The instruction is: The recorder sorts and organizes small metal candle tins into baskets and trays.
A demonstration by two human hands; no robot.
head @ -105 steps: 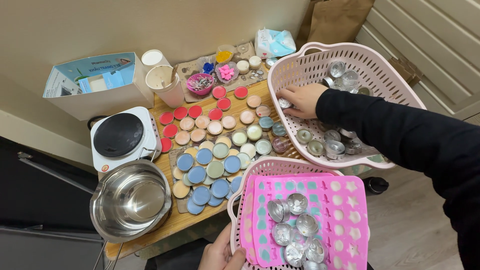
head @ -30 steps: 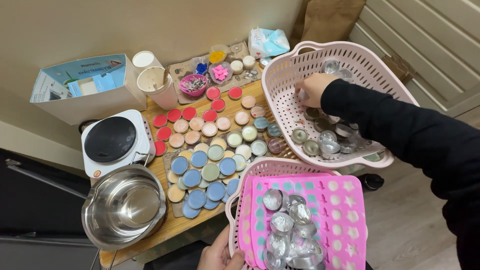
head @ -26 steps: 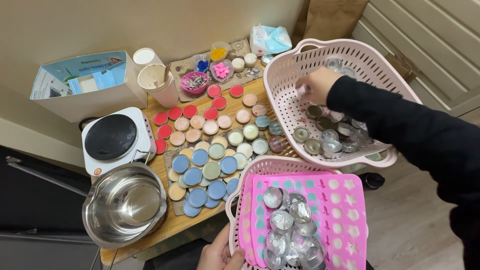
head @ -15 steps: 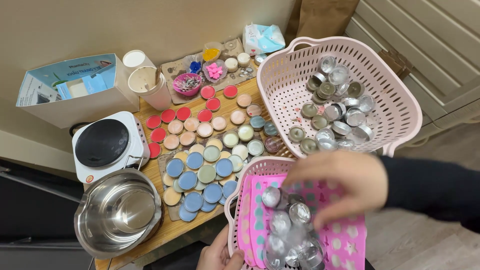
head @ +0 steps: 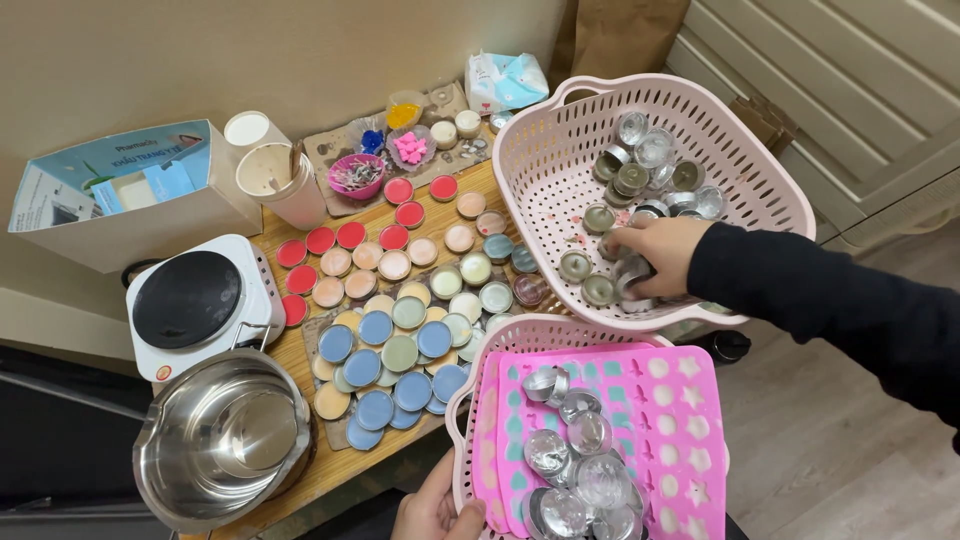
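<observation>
Metal cups (head: 625, 275) gripped again, right hand (head: 655, 252) back in pink basket (head: 760, 170)

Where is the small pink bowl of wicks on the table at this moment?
In the head view, the small pink bowl sits at the back of the wooden table, just right of the white cup and behind the red candles.

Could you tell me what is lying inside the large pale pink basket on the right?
Empty metal candle cups lie loose in the pink basket; the right hand reaches among them, covering some. What its fingers hold cannot be seen.
</observation>
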